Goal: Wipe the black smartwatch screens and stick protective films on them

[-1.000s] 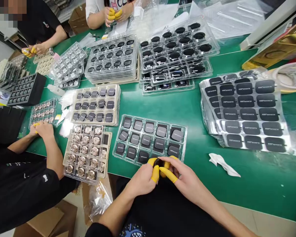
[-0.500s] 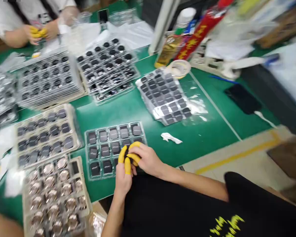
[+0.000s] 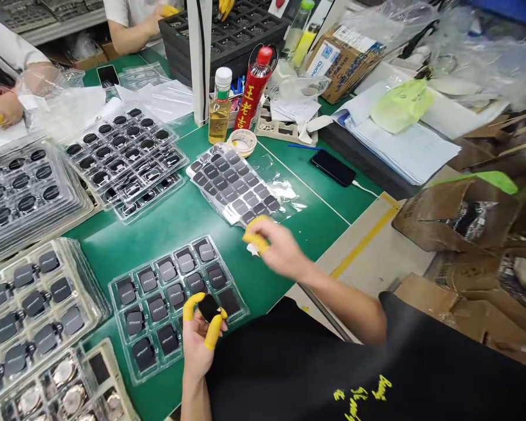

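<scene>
My left hand (image 3: 201,336), with yellow finger cots, grips a small black square piece (image 3: 209,307) over the near corner of a clear plastic tray (image 3: 135,374). Similar dark squares with pale lettering fill most pockets of that tray. To the right, my right hand (image 3: 276,245) is raised above the table, its yellow-capped fingers curled together. A white crumpled scrap (image 3: 252,249) shows just under those fingers; whether they hold anything is hidden. Beyond that hand lies a sheet of dark square stickers (image 3: 234,181) in a clear bag.
Stacked clear trays of round black parts (image 3: 118,140) stand at the left. Nearer are beige trays of dark squares (image 3: 35,304) and metallic round parts (image 3: 65,371). Bottles (image 3: 220,111), a tape roll (image 3: 242,142) and a phone (image 3: 333,168) lie farther back. Co-workers' hands (image 3: 4,108) are across the table.
My hands, together before, are now apart: the right has moved off to the right towards the white scrap, while the left keeps the black square piece. The camera view has shifted right.
</scene>
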Available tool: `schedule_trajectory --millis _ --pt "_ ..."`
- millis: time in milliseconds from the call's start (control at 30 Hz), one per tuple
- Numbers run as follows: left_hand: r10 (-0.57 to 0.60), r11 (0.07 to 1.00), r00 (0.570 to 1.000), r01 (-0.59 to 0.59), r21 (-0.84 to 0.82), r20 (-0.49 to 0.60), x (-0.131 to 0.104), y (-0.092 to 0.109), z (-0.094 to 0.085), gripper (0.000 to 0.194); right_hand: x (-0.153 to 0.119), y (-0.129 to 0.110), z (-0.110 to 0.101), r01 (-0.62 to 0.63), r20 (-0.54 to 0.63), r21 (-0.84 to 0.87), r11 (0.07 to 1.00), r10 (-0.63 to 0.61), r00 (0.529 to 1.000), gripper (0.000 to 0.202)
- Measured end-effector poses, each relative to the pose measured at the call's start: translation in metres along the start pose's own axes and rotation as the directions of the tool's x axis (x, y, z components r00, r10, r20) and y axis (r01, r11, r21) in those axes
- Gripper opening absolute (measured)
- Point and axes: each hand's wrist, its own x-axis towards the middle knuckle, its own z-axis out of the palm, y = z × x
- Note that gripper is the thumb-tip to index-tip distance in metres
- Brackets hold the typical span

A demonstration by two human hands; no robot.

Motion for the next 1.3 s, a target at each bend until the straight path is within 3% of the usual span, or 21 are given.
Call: schedule_trajectory --millis 100,200,300,400,533,667,767,833,900,1000,1100,1200,1300 --pt "-0.005 1.000 1.000 0.005 0.022 -0.022 -0.006 -0.008 -0.011 0.062 0.046 0.049 -0.071 -0.217 -0.212 -0.073 0.973 0.198 0.957 0.009" --pt "-0.005 0.998 1.000 0.006 0.066 -0.022 -0.009 -0.019 -0.021 0.058 0.077 0.092 -0.107 -0.391 -0.229 -0.128 0.911 0.357 0.906 0.012" --pt "0.002 0.994 1.000 -0.002 0.108 -0.008 -0.011 -0.024 -0.026 0.056 0.091 0.119 -0.102 -0.483 -0.229 -0.212 0.849 0.437 0.870 0.012" --pt "0.024 0.990 1.000 -0.022 0.138 -0.012 -0.013 -0.023 -0.027 0.060 0.095 0.135 -0.083 -0.524 -0.322 -0.305 0.795 0.432 0.842 0.012" --pt "0.058 0.982 0.996 -0.045 0.182 -0.068 -0.017 -0.022 -0.029 0.065 0.085 0.143 -0.076 -0.527 -0.453 -0.378 0.761 0.344 0.822 0.048" --pt "0.109 0.980 0.985 -0.084 0.179 -0.135 -0.022 -0.023 -0.035 0.067 0.033 0.126 -0.067 -0.398 -0.425 -0.420 0.815 0.211 0.880 0.037" --pt "0.167 0.979 0.973 -0.146 0.141 -0.158 -0.021 -0.020 -0.036 0.065 -0.023 0.101 -0.041 -0.210 -0.233 -0.435 0.876 0.116 0.966 0.029" --pt "0.197 0.977 0.967 -0.180 0.117 -0.162 -0.017 -0.016 -0.034 0.064 -0.051 0.087 -0.020 -0.090 -0.086 -0.427 0.900 0.059 0.995 0.030" --pt "0.215 0.974 0.966 -0.202 0.101 -0.142 -0.013 -0.010 -0.029 0.063 -0.064 0.080 -0.005 -0.004 0.008 -0.419 0.908 0.008 1.000 0.027" --pt "0.246 0.967 0.968 -0.241 0.085 -0.051 -0.009 -0.002 -0.022 0.062 -0.064 0.074 0.004 0.074 0.062 -0.400 0.913 -0.054 0.997 0.027" --pt "0.336 0.940 0.941 -0.337 0.051 0.036 -0.008 0.002 -0.017 0.065 -0.060 0.053 0.008 0.151 0.096 -0.324 0.934 -0.126 0.987 0.021" --pt "0.415 0.908 0.905 -0.419 0.029 0.089 -0.008 0.003 -0.013 0.067 -0.058 0.008 0.015 0.315 0.164 -0.164 0.935 -0.289 0.943 0.011" --pt "0.462 0.881 0.882 -0.468 0.066 0.091 -0.011 0.005 -0.012 0.070 -0.055 -0.041 0.029 0.577 0.255 0.082 0.813 -0.577 0.776 0.014"
